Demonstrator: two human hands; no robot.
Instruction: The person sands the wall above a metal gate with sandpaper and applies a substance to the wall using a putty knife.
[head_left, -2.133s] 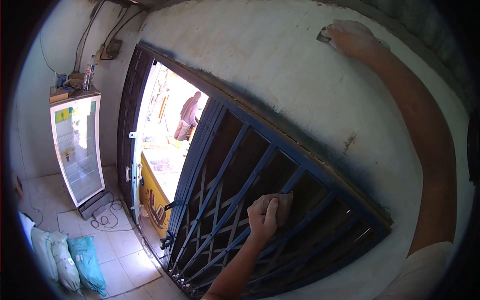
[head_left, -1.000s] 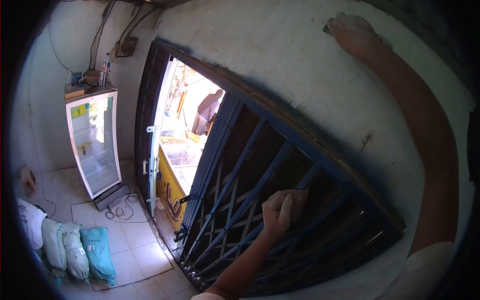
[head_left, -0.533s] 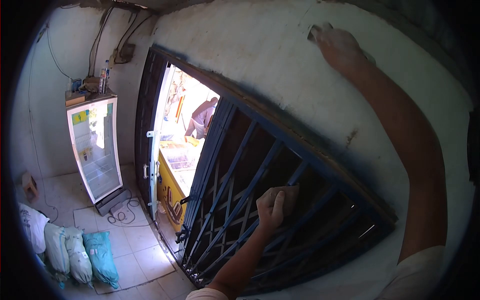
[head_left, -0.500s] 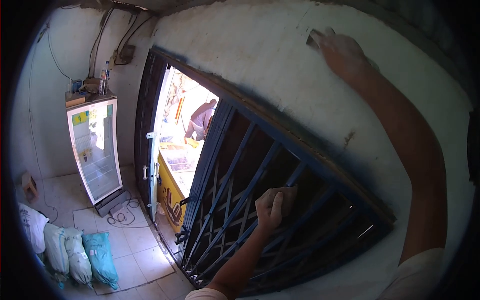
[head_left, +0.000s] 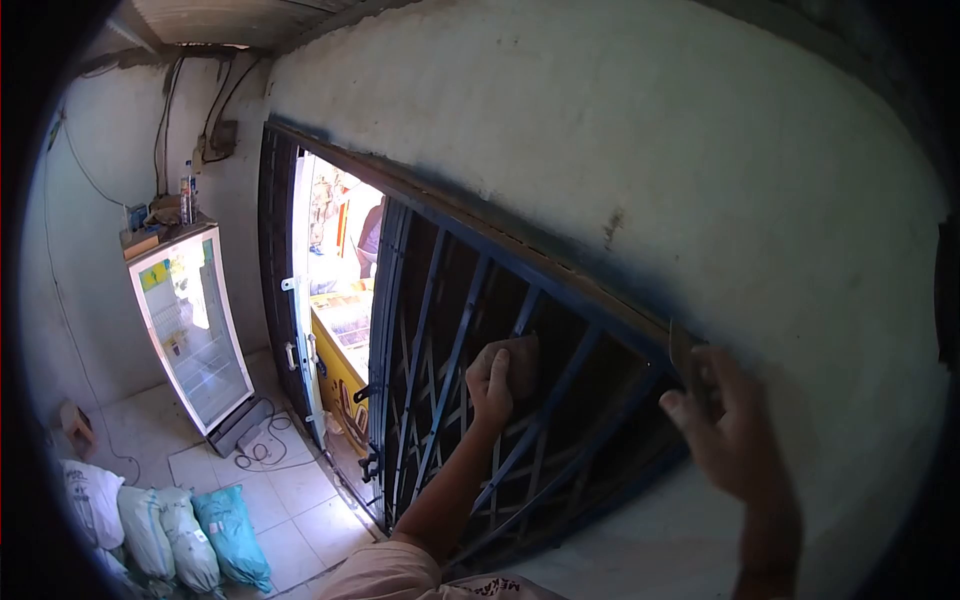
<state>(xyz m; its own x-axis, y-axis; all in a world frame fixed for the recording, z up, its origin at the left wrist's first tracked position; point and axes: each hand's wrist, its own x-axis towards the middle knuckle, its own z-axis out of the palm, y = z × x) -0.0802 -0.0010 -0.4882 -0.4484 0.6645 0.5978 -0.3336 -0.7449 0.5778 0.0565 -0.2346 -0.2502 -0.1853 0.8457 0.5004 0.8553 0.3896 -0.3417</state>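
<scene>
My left hand (head_left: 490, 385) is closed around a flat brown rectangular piece (head_left: 522, 367), held up in front of the blue folding metal gate (head_left: 445, 300). Off to the right, my right hand (head_left: 725, 425) grips a putty knife (head_left: 688, 362), its thin blade edge-on to me. The blade is near the right end of the gate's top rail (head_left: 560, 262). Above the rail rises a pale plastered wall (head_left: 640, 130) with a dark stain. Fingers hide part of the knife's handle.
A glass-door fridge (head_left: 195, 325) stands at left with bottles and boxes on top. Filled sacks (head_left: 232, 535) lie on the tiled floor (head_left: 300, 545) beside a loose cable (head_left: 262, 455). Outside the doorway are a yellow chest freezer (head_left: 340, 375) and a person (head_left: 370, 240).
My right hand has come down from high on the wall to the gate's top rail, bringing the putty knife. My left hand keeps its hold; the view has shifted.
</scene>
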